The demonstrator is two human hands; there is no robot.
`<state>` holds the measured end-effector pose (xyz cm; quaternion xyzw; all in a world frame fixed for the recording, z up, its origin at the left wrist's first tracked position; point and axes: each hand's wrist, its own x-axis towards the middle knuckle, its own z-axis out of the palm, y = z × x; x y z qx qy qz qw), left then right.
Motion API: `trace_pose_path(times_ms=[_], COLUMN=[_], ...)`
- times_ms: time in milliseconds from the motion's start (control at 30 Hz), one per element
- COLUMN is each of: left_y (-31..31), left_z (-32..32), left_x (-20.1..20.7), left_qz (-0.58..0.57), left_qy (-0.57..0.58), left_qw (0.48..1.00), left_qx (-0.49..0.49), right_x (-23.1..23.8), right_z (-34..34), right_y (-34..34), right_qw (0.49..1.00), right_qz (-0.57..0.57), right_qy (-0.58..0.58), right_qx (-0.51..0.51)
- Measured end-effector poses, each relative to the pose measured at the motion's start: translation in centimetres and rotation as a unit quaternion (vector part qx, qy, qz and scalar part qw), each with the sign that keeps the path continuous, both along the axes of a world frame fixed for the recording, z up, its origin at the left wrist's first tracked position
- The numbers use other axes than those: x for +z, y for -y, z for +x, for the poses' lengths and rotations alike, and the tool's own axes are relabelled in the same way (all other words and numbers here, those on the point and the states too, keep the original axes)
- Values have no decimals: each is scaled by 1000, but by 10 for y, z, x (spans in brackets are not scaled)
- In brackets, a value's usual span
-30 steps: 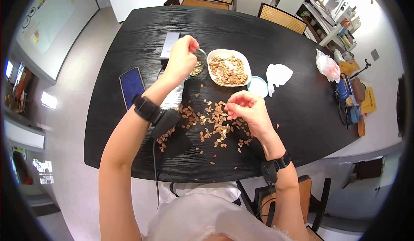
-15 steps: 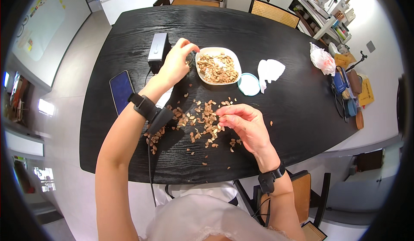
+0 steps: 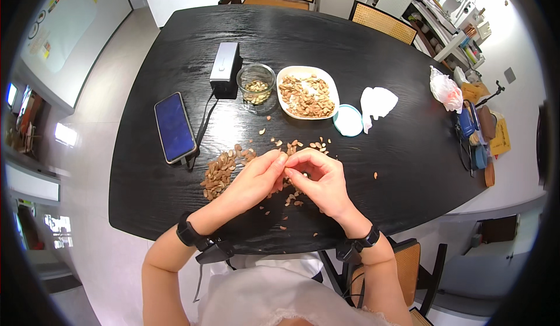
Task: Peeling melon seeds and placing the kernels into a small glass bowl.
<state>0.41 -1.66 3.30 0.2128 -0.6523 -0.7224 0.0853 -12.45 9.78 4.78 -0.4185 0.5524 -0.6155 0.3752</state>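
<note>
Over the loose seeds, my left hand (image 3: 256,179) and my right hand (image 3: 324,181) meet with fingertips pinched together. Whatever small thing lies between them is hidden by the fingers. Under and around the hands, brown seeds and shell pieces (image 3: 218,177) lie scattered on the black table, thickest beside my left hand. Beyond the hands stands a clear glass bowl (image 3: 256,74) with pale greenish kernels at its bottom. To its right is a white dish (image 3: 281,99) heaped with brown seeds or shells.
A round lid with a pale blue rim (image 3: 349,120) and a crumpled white tissue (image 3: 379,102) lie right of the dish. On the left are a phone (image 3: 175,127) and a grey box-shaped device (image 3: 225,63) with a cable. Bags and pouches (image 3: 475,121) crowd the right edge.
My left hand has come back from beside the glass bowl to my right hand, uncovering the bowl. My right hand has moved slightly nearer to me, and their fingertips now meet.
</note>
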Motion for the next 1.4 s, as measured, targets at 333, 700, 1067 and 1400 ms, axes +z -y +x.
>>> trace_pose_path(times_ms=[333, 700, 1067, 1400], left_y=[-10, -21, -24, -27], left_z=[1, 3, 4, 4], left_x=[-11, -15, -17, -24], left_qz=[41, 153, 60, 63], left_qy=[-77, -136, -116, -119], left_qw=[994, 976, 988, 987], left_qx=[58, 69, 88, 83], right_x=[-10, -17, -17, -31], right_z=[0, 2, 1, -1], right_y=[3, -1, -1, -3], right_qw=[999, 979, 977, 976], right_qz=[-21, -14, -9, -23], right_qy=[-11, 204, 212, 212], right_qx=[-26, 10, 22, 39])
